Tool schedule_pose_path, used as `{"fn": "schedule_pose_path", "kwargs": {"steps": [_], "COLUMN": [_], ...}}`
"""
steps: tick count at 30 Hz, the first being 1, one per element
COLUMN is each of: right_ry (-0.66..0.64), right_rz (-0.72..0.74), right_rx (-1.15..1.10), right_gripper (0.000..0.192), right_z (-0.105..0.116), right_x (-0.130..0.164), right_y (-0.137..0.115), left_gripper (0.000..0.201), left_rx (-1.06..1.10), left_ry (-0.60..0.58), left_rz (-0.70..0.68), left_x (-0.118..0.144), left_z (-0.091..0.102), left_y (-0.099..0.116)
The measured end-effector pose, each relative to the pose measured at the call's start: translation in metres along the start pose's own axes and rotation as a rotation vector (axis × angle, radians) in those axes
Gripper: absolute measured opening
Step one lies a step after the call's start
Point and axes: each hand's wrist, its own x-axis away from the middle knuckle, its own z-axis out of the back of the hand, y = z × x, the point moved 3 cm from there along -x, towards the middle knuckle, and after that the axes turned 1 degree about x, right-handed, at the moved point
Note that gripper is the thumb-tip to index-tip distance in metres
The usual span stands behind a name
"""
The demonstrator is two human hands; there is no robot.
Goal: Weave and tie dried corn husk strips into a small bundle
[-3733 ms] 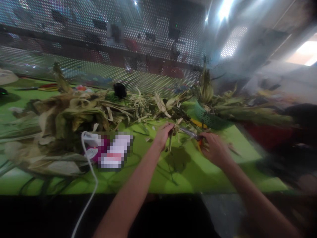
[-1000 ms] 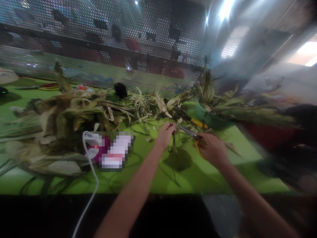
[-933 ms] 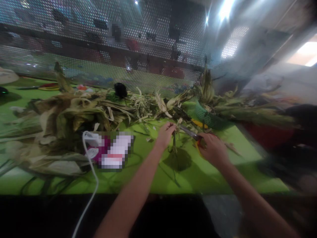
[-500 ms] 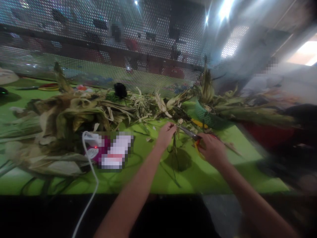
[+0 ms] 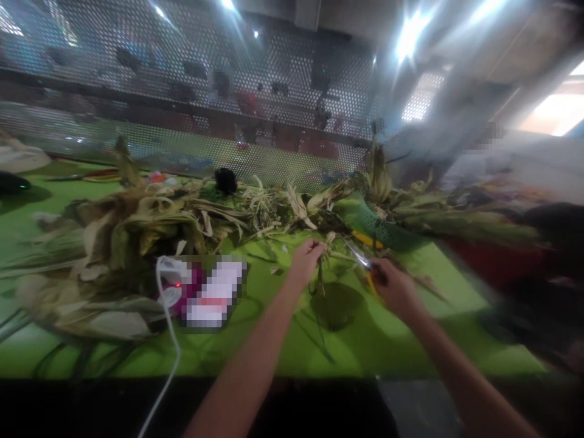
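At the far left of the green table [image 5: 274,340], a large heap of dried husks and leaves [image 5: 118,231] is being left lying, spreading along the back edge in front of a perforated metal screen [image 5: 182,91]. A white cable [image 5: 166,316] is being run off the near edge of the table, just beside a blurred-out pink and white object [image 5: 207,292]. Further along, a small black object [image 5: 225,179] is being kept among the husks at the back. Near the middle, a thin bunch of leaf strips [image 5: 322,267] is being pinched at its top by the left hand [image 5: 305,261], fingers closed on it, so that the strips are being held hanging down above the table. Just to the right, a pair of scissors [image 5: 360,257] is being gripped by the right hand [image 5: 395,289], closed around yellow handles, the blades being pointed toward the bunch; whether they are touching it cannot be told. Behind them a green mesh basket [image 5: 378,225] is being kept on its side among more husks.
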Motion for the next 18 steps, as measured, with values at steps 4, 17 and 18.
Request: {"fn": "schedule_pose_path", "kwargs": {"steps": [4, 17, 18], "right_ry": [-0.109, -0.263, -0.242], "right_rz": [-0.008, -0.002, -0.005], "right_rx": [0.005, -0.008, -0.123], "right_gripper": [0.028, 0.034, 0.034], "right_z": [0.003, 0.025, 0.023], "right_x": [0.004, -0.001, -0.009], "right_y": [0.018, 0.024, 0.013], "left_gripper": [0.019, 0.030, 0.032], "left_rx": [0.186, 0.118, 0.105], "left_ry": [-0.001, -0.013, -0.015], "left_rz": [0.090, 0.006, -0.015], "left_x": [0.001, -0.002, -0.002], "left_z": [0.000, 0.000, -0.001], "left_y": [-0.001, -0.007, -0.005]}}
